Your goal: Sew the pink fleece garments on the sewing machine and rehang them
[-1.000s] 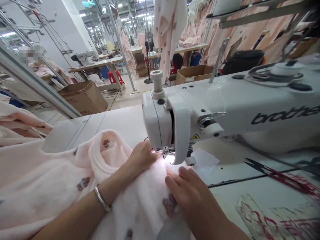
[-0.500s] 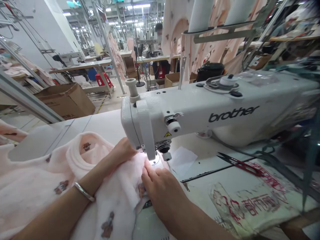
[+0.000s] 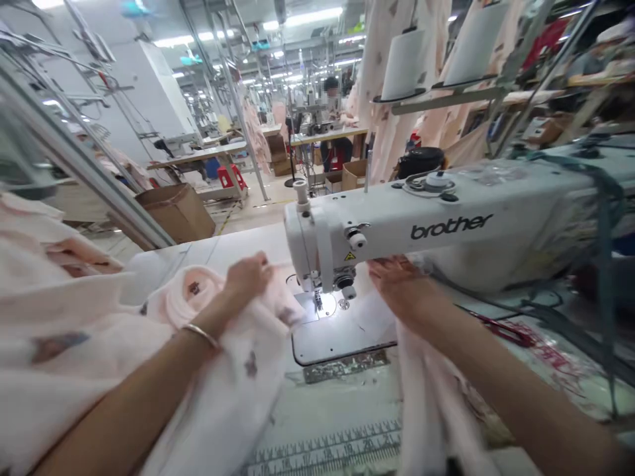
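Note:
A white Brother sewing machine (image 3: 436, 225) stands on the table, with its needle (image 3: 318, 301) lit over a bare metal plate (image 3: 342, 334). My left hand (image 3: 248, 277) is closed on the pale pink fleece garment (image 3: 99, 330), to the left of the needle. Behind the machine's head, my right hand (image 3: 397, 281) reaches under the arm, fingers partly spread and blurred, touching a strip of the same fleece (image 3: 426, 390) that hangs down under my forearm.
Red-handled snips (image 3: 501, 329) lie on the table at the right. A printed ruler (image 3: 327, 449) runs along the table's near edge. Thread cones (image 3: 407, 63) stand on a rack above the machine. Cardboard boxes (image 3: 176, 211) and another worker's station sit behind.
The fleece has been pulled off the needle plate to the left. My right hand has moved from in front of the needle to behind the machine's head. The camera has drawn back.

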`<state>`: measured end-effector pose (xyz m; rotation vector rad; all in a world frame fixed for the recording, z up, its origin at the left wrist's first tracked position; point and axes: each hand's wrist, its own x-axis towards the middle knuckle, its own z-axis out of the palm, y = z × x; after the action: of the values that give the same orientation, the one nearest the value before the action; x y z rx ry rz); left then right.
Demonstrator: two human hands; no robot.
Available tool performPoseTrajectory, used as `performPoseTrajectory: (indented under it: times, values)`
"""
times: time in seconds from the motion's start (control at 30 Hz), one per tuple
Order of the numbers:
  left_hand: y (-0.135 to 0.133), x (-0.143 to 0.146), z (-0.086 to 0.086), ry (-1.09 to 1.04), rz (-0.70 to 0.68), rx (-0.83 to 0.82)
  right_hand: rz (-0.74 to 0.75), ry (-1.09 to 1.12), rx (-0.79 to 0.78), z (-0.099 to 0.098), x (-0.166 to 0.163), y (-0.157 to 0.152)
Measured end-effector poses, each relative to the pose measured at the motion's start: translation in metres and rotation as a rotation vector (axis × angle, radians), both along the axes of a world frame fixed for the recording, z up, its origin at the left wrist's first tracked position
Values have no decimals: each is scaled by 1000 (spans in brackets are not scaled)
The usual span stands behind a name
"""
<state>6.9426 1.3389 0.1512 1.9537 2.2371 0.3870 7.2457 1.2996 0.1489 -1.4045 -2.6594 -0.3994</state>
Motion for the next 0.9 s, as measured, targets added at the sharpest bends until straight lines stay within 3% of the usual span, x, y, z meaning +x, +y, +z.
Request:
performPoseTrajectory:
  times: [0.1, 0.2, 0.3, 0.37, 0.43, 0.5, 0.57, 0.67, 0.9]
  values:
    - [-27, -44, 45, 7, 146, 1, 182, 44, 55, 11, 3, -18]
    - [-90, -49, 78, -191, 46, -98, 430, 362, 81, 8, -25, -72]
    - [-161, -11, 85, -604, -191, -204, 596, 713, -167, 5, -69, -122]
    - [-197, 16, 81, -728, -231, -181, 636, 886, -243, 5, -92, -141]
    - [-218, 32, 76, -772, -224, -167, 547, 1058, -299, 7, -103, -150]
    - [-224, 36, 72, -798, -194, -173, 333, 1242, -501, 12, -102, -151]
    - [-221, 33, 70, -838, -155, -194, 103, 1402, -826, 20, -94, -148]
    - [-212, 28, 68, -900, -151, -221, -47, 1526, -1159, 29, -80, -139]
    - [-202, 42, 73, -895, -186, -255, -30, 1497, -1242, 34, -68, -131]
